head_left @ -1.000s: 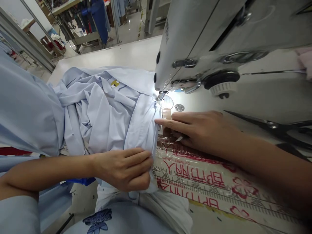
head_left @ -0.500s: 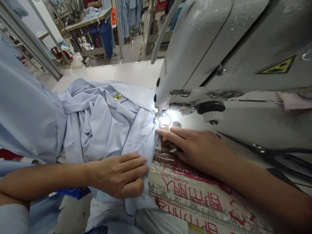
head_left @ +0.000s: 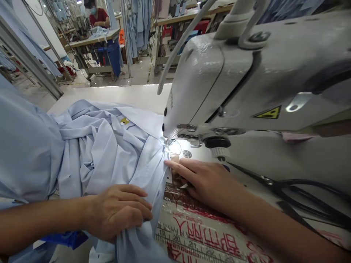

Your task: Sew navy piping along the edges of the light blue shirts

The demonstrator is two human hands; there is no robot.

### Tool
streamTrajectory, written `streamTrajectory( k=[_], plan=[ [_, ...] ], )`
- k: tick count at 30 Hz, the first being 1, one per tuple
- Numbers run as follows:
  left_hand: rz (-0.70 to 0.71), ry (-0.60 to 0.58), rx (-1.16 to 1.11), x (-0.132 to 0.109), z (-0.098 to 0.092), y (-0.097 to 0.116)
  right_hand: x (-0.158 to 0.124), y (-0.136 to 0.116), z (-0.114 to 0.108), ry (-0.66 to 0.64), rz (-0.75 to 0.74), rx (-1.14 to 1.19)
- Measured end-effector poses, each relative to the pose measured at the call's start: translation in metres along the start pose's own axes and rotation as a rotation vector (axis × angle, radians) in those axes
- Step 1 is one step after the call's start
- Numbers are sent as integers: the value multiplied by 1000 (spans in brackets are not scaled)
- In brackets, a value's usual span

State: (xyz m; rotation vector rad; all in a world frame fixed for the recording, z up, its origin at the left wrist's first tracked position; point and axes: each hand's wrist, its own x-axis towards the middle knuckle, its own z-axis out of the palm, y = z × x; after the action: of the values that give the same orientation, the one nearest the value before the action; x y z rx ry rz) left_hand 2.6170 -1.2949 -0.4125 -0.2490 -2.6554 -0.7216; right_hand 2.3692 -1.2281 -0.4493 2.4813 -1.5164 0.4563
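Note:
A light blue garment (head_left: 109, 146) lies bunched on the white sewing table (head_left: 115, 96), its folded edge running under the presser foot (head_left: 168, 141) of a grey sewing machine (head_left: 246, 76). My left hand (head_left: 117, 210) pinches that folded edge near the table's front. My right hand (head_left: 203, 179) lies flat beside the seam, index finger stretched toward the needle and touching the cloth edge. A small pale sliver shows under its fingers.
Black scissors (head_left: 287, 190) lie to the right of my right hand. A taped ruler strip with red print (head_left: 208, 237) covers the table front. A person in a red top (head_left: 97, 16) sits at a far workstation among hanging blue garments.
The view has tilted upward, so more of the room shows. My left hand has slid back along the fold and bunched it. My right hand keeps its place by the needle.

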Motion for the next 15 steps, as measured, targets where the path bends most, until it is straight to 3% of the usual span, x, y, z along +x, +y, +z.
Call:
streamTrajectory(
  k=[5,8,15],
  plan=[
    [95,-1,153,-5,12,5,1,-4,-5,-57,19,4],
    [91,-71,237,-3,10,3,1,-5,-5,-98,49,18],
    [68,-247,397,35,-9,-44,-2,-1,-1,-26,13,9]
  ],
)
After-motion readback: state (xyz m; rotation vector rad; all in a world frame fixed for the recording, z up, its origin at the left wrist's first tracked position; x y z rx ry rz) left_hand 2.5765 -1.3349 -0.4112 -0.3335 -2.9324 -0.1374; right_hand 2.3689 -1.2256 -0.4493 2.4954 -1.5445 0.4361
